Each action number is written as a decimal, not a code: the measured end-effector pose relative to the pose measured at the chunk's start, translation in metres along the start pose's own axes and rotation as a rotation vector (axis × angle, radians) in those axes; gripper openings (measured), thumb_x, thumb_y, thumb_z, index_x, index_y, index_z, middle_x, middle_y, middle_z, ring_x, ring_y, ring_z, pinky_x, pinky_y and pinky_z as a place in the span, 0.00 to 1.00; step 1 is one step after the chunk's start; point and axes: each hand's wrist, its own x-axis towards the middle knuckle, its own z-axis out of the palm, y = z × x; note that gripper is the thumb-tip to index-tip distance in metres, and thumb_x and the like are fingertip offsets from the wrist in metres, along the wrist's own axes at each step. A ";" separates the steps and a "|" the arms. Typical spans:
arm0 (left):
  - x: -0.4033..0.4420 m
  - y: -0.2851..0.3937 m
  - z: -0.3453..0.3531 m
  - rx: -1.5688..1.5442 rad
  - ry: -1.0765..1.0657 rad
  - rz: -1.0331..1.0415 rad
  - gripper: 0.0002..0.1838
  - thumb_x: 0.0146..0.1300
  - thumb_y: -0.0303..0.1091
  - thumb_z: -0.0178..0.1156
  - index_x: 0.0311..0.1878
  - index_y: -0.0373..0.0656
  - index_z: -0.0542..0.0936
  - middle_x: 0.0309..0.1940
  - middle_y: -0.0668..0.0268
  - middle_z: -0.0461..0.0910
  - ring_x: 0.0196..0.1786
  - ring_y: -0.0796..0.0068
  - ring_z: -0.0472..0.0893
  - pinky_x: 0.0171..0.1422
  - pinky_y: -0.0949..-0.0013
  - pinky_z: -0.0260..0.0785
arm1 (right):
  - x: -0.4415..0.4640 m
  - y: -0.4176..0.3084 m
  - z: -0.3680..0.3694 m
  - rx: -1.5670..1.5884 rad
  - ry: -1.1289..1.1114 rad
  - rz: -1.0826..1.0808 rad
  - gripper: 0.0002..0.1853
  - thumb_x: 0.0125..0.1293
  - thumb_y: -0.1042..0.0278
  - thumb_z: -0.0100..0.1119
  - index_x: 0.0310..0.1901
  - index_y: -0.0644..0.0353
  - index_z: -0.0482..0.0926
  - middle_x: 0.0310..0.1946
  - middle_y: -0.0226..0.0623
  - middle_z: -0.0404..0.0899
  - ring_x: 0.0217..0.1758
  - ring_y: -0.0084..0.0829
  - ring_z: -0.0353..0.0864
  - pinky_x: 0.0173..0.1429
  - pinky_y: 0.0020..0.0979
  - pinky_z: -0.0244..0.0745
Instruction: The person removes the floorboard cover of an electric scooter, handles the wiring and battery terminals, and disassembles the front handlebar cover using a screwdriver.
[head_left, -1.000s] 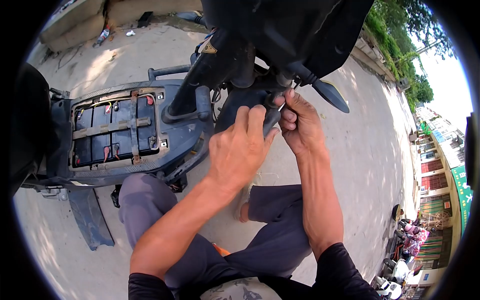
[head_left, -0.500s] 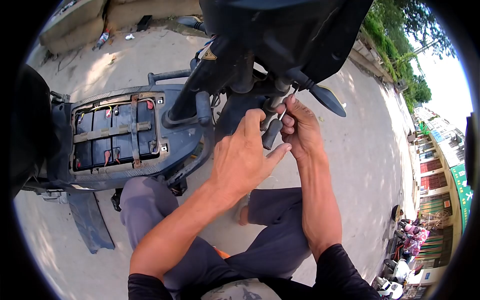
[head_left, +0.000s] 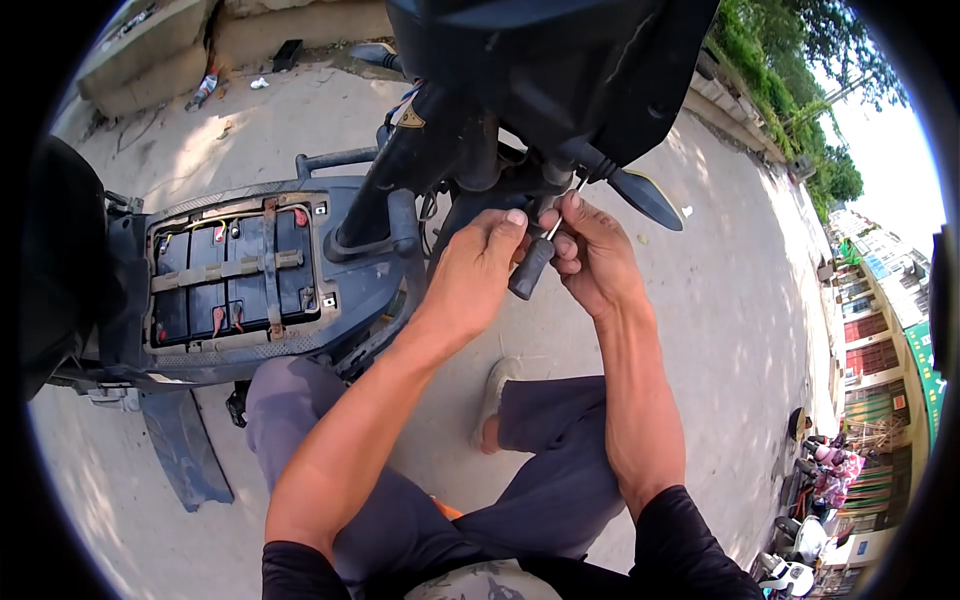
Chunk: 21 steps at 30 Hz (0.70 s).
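A screwdriver with a dark handle [head_left: 532, 268] slants upward, its thin metal shaft reaching toward the underside of the scooter's dark front panel [head_left: 560, 90], by the turn-signal stalk. My right hand [head_left: 598, 255] is closed, pinching the shaft between thumb and fingers just above the handle. Beside the handle on the left is my left hand [head_left: 470, 270], its thumb pointing up and its fingers curled inward. Those fingertips are partly hidden near the handle, so what they grip cannot be made out. A dark turn signal [head_left: 645, 198] sticks out just above my right hand.
Left of my hands, the scooter's footboard [head_left: 365, 285] is uncovered, showing several black batteries [head_left: 200, 275] under straps. A dark flat panel [head_left: 185, 450] lies on the concrete. My bent knees are below my hands. Parked two-wheelers [head_left: 800, 540] and shopfronts stand at far right.
My left hand has gone from spread around the screwdriver handle to curled at its left, thumb raised. The handle has shifted slightly down and left; my right hand still pinches the shaft.
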 end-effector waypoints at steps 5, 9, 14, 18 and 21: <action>0.029 0.007 0.007 -0.658 -0.177 -0.158 0.31 0.84 0.51 0.48 0.70 0.30 0.75 0.60 0.58 0.82 0.66 0.65 0.79 0.77 0.58 0.67 | 0.001 -0.006 -0.010 0.134 -0.189 0.113 0.16 0.82 0.53 0.62 0.47 0.60 0.80 0.37 0.35 0.86 0.27 0.17 0.74 0.29 0.19 0.67; 0.048 0.010 0.009 -0.747 -0.264 -0.225 0.29 0.82 0.49 0.47 0.70 0.34 0.77 0.58 0.61 0.84 0.64 0.64 0.80 0.76 0.58 0.67 | -0.003 -0.006 0.004 0.167 -0.133 0.005 0.15 0.82 0.55 0.62 0.48 0.61 0.81 0.36 0.35 0.86 0.29 0.19 0.77 0.32 0.19 0.70; 0.056 0.013 0.006 -0.910 -0.238 -0.331 0.27 0.81 0.47 0.47 0.69 0.35 0.78 0.58 0.58 0.85 0.60 0.65 0.80 0.72 0.59 0.69 | -0.002 -0.002 0.007 0.078 -0.008 -0.009 0.14 0.81 0.56 0.63 0.48 0.60 0.82 0.37 0.34 0.87 0.31 0.19 0.79 0.33 0.19 0.70; 0.058 0.012 0.010 -1.004 -0.218 -0.361 0.27 0.81 0.46 0.46 0.67 0.33 0.78 0.59 0.56 0.86 0.53 0.65 0.81 0.67 0.59 0.73 | -0.005 -0.004 0.001 0.053 -0.065 0.054 0.14 0.81 0.53 0.63 0.48 0.56 0.83 0.36 0.34 0.86 0.30 0.16 0.77 0.31 0.18 0.67; 0.067 -0.006 0.011 -1.119 -0.344 -0.336 0.27 0.81 0.46 0.44 0.66 0.33 0.78 0.58 0.56 0.86 0.46 0.66 0.82 0.60 0.58 0.76 | -0.006 -0.002 -0.004 0.142 -0.111 0.076 0.14 0.81 0.53 0.63 0.49 0.56 0.82 0.36 0.34 0.86 0.30 0.14 0.76 0.30 0.17 0.66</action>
